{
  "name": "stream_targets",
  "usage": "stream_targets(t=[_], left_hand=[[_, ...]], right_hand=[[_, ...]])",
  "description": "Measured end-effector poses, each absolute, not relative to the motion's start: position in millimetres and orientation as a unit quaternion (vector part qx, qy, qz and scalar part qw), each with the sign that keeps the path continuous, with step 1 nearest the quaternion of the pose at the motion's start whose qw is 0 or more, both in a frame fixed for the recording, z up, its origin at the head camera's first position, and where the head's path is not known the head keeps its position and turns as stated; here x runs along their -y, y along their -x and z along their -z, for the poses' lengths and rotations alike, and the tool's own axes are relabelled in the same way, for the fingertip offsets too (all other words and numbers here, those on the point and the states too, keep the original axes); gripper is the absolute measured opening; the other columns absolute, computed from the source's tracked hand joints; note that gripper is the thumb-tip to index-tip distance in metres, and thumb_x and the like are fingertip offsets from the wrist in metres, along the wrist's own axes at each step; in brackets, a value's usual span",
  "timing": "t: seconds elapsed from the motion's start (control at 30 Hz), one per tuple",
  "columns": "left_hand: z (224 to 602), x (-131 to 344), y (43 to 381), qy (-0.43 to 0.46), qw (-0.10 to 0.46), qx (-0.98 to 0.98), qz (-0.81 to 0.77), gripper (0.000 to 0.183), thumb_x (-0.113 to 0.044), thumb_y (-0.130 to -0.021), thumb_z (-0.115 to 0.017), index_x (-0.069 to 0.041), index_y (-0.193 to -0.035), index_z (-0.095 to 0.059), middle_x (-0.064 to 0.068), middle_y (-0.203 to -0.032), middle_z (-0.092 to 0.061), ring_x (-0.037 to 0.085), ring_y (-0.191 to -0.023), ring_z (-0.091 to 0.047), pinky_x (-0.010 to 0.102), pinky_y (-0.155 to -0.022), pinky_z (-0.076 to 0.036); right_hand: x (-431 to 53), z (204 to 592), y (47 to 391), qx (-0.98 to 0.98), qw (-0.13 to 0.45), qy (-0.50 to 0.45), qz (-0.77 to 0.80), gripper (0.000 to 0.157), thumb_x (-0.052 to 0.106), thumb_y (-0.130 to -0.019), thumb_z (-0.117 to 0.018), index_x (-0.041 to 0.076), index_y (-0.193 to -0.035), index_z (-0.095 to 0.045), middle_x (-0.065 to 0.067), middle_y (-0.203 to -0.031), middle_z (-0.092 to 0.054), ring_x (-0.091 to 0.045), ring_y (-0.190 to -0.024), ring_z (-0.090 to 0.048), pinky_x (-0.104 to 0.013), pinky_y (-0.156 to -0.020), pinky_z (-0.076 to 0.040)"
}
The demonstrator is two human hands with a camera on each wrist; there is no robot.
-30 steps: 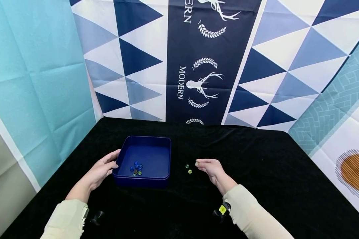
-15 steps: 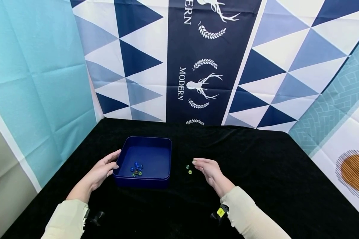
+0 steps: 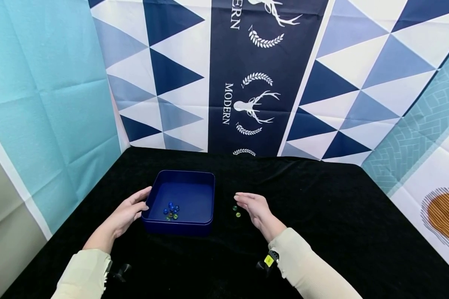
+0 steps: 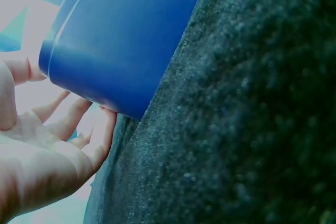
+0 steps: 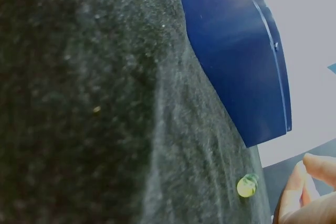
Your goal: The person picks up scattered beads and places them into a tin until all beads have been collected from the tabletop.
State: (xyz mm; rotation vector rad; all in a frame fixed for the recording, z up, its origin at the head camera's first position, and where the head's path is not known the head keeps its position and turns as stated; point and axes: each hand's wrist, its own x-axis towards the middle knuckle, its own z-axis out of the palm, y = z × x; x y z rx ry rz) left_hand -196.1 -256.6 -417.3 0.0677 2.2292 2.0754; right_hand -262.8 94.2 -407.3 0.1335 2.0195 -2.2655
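Note:
A dark blue box [image 3: 183,195] without a lid stands left of centre, with several blue and greenish marbles [image 3: 171,211] near its front left corner. My left hand [image 3: 123,216] rests against the box's left side, thumb tip at the rim and fingertips touching the outer wall. In the left wrist view these loosely bent fingers [image 4: 100,137] meet the wall. To the right of the box, my right hand [image 3: 256,209] hovers with thumb and fingertips together, pinching a marble that the fingers now hide. Two greenish marbles [image 3: 238,214] lie on the cloth just left of that hand.
Black velvety cloth [image 3: 321,207] covers the table. Patterned fabric [image 3: 179,74] hangs behind it, and a light blue cloth [image 3: 48,104] hangs at the left. Each wrist wears a strapped device; the right one bears a yellow tag [image 3: 269,261].
My right hand has moved left and slightly up, from right of the two loose marbles to beside and above them. The left hand and the box have stayed put.

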Motion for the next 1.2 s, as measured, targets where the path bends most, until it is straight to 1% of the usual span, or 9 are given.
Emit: stream_targets(t=[0.23, 0.33, 0.47, 0.7, 0.8, 0.93, 1.07, 1.1, 1.2], left_hand=[[418, 257, 196, -0.021, 0.047, -0.730, -0.682, 0.065, 0.000, -0.089, -0.042, -0.004, -0.149, -0.016, 0.022, -0.151, -0.013, 0.035, -0.132, -0.022, 0.049, -0.104, -0.023], [418, 256, 196, -0.021, 0.047, -0.730, -0.681, 0.065, -0.001, -0.090, -0.042, -0.005, -0.149, -0.016, 0.022, -0.151, -0.012, 0.035, -0.133, -0.021, 0.049, -0.104, -0.022], [419, 256, 196, -0.023, 0.046, -0.733, -0.678, 0.065, -0.002, -0.090, -0.043, -0.005, -0.149, -0.015, 0.022, -0.151, -0.012, 0.034, -0.132, -0.022, 0.048, -0.104, -0.023], [420, 256, 196, -0.026, 0.042, -0.736, -0.676, 0.065, 0.000, -0.090, -0.042, -0.004, -0.149, -0.016, 0.022, -0.151, -0.014, 0.034, -0.131, -0.025, 0.041, -0.100, -0.031], [419, 256, 196, -0.026, 0.042, -0.736, -0.676, 0.065, -0.001, -0.090, -0.042, -0.004, -0.149, -0.015, 0.022, -0.151, -0.013, 0.034, -0.132, -0.024, 0.043, -0.101, -0.029], [419, 256, 196, -0.025, 0.043, -0.735, -0.677, 0.065, -0.001, -0.089, -0.042, -0.004, -0.149, -0.015, 0.022, -0.151, -0.012, 0.035, -0.132, -0.022, 0.046, -0.103, -0.025], [419, 256, 196, -0.025, 0.043, -0.735, -0.677, 0.065, 0.000, -0.089, -0.041, -0.003, -0.149, -0.015, 0.022, -0.151, -0.013, 0.034, -0.132, -0.023, 0.045, -0.102, -0.027], [419, 256, 196, -0.025, 0.043, -0.735, -0.677, 0.065, 0.000, -0.089, -0.042, -0.003, -0.149, -0.015, 0.022, -0.151, -0.013, 0.034, -0.132, -0.023, 0.044, -0.102, -0.027], [420, 256, 196, -0.026, 0.044, -0.735, -0.676, 0.065, -0.001, -0.089, -0.042, -0.003, -0.149, -0.015, 0.022, -0.151, -0.013, 0.034, -0.132, -0.023, 0.042, -0.101, -0.029]], right_hand=[[-84, 404, 264, -0.667, 0.045, -0.031, 0.743, 0.029, -0.004, -0.082, -0.064, -0.016, -0.108, -0.060, -0.022, -0.110, -0.062, -0.018, -0.084, -0.063, -0.023, -0.075, -0.049], [-80, 404, 265, -0.670, 0.042, -0.024, 0.741, 0.029, -0.004, -0.082, -0.065, -0.015, -0.108, -0.060, -0.017, -0.103, -0.065, -0.018, -0.084, -0.063, -0.024, -0.076, -0.049], [-74, 404, 266, -0.666, 0.034, -0.013, 0.745, 0.028, -0.005, -0.081, -0.065, -0.016, -0.106, -0.061, -0.009, -0.091, -0.067, -0.015, -0.079, -0.063, -0.024, -0.074, -0.050], [-64, 402, 266, -0.660, 0.031, 0.006, 0.751, 0.028, -0.006, -0.080, -0.065, -0.017, -0.105, -0.061, -0.014, -0.094, -0.068, -0.015, -0.077, -0.064, -0.026, -0.073, -0.050], [-59, 399, 265, -0.669, 0.036, 0.004, 0.742, 0.028, -0.003, -0.080, -0.067, -0.014, -0.105, -0.063, -0.009, -0.091, -0.069, -0.016, -0.076, -0.064, -0.025, -0.073, -0.049], [-51, 396, 264, -0.665, 0.041, 0.008, 0.746, 0.026, -0.002, -0.080, -0.067, -0.013, -0.103, -0.064, -0.007, -0.088, -0.069, -0.013, -0.072, -0.063, -0.025, -0.072, -0.049], [-43, 395, 264, -0.656, 0.044, 0.021, 0.753, 0.026, -0.005, -0.079, -0.067, -0.015, -0.102, -0.064, -0.010, -0.089, -0.068, -0.010, -0.070, -0.062, -0.027, -0.074, -0.051], [-42, 394, 263, -0.661, 0.045, 0.024, 0.749, 0.026, -0.005, -0.079, -0.068, -0.015, -0.102, -0.064, -0.010, -0.090, -0.068, -0.011, -0.071, -0.063, -0.029, -0.075, -0.051], [-37, 393, 262, -0.676, 0.054, 0.030, 0.734, 0.026, -0.002, -0.080, -0.068, -0.013, -0.103, -0.065, -0.010, -0.092, -0.068, -0.018, -0.079, -0.065, -0.032, -0.080, -0.050]])
